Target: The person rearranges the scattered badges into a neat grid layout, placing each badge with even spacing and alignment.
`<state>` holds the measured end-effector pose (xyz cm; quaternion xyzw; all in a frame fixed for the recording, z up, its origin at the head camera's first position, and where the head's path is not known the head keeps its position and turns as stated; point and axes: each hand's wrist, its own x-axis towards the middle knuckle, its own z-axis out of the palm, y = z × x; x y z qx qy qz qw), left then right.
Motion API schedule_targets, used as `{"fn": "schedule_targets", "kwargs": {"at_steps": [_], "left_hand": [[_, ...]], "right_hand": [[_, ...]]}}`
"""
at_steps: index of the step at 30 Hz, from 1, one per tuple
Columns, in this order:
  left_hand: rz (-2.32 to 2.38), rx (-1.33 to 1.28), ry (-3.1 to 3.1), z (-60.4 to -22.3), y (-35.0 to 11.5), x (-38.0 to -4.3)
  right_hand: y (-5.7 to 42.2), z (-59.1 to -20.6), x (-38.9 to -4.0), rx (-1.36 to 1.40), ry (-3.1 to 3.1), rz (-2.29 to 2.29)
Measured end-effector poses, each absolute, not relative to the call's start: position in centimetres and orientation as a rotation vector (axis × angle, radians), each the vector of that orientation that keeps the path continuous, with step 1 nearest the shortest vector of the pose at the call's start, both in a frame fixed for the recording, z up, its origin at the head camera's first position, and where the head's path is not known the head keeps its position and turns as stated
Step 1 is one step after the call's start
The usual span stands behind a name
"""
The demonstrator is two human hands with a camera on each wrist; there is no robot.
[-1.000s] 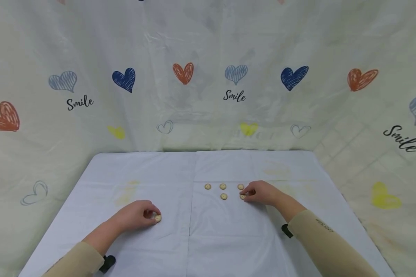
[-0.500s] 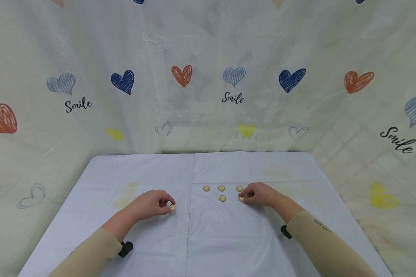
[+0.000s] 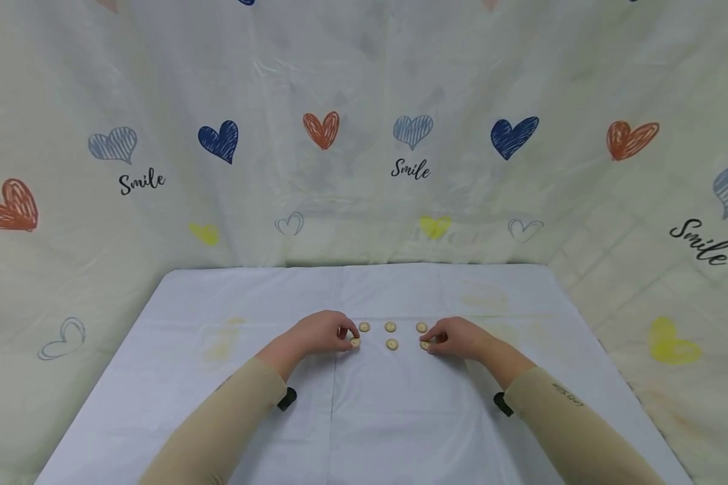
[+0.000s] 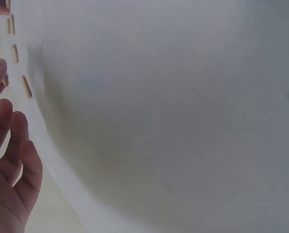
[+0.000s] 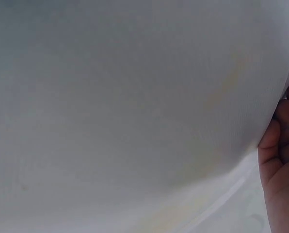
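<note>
My left hand [image 3: 324, 331] pinches a small round wooden button [image 3: 354, 343] between thumb and fingertips, at the left end of the near row. In the left wrist view the same hand [image 4: 11, 165] shows its other fingers loosely bent beside the buttons. At the right end of that row my right hand [image 3: 459, 337] pinches another button [image 3: 425, 345], partly covered by its fingers. Between the hands lies a middle button [image 3: 391, 344]. Behind them, the far row has a left button [image 3: 365, 327], a centre button [image 3: 390, 327] and a right button [image 3: 422, 327].
A white cloth [image 3: 400, 431] with creases and faint yellow marks covers the table. Behind and at both sides hangs a pale curtain [image 3: 364, 81] printed with hearts and "Smile". A black wrist camera [image 3: 287, 399] sits under the left sleeve.
My left hand has carried its button rightward and away from me, from the left part of the table to beside the far row's left button. The right hand has stayed at its button.
</note>
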<state>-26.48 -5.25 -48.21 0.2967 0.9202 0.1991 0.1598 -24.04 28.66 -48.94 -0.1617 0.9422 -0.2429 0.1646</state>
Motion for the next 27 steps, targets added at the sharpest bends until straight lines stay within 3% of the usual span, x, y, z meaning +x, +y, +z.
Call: {"fn": "schedule_targets", "kwargs": {"at_steps": [27], "left_hand": [[0.503,0.865,2.656,-48.7,-3.8,-26.5]], "right_hand": [[28.5,-49.3,-23.6,-0.427,2.668,-0.816]]}}
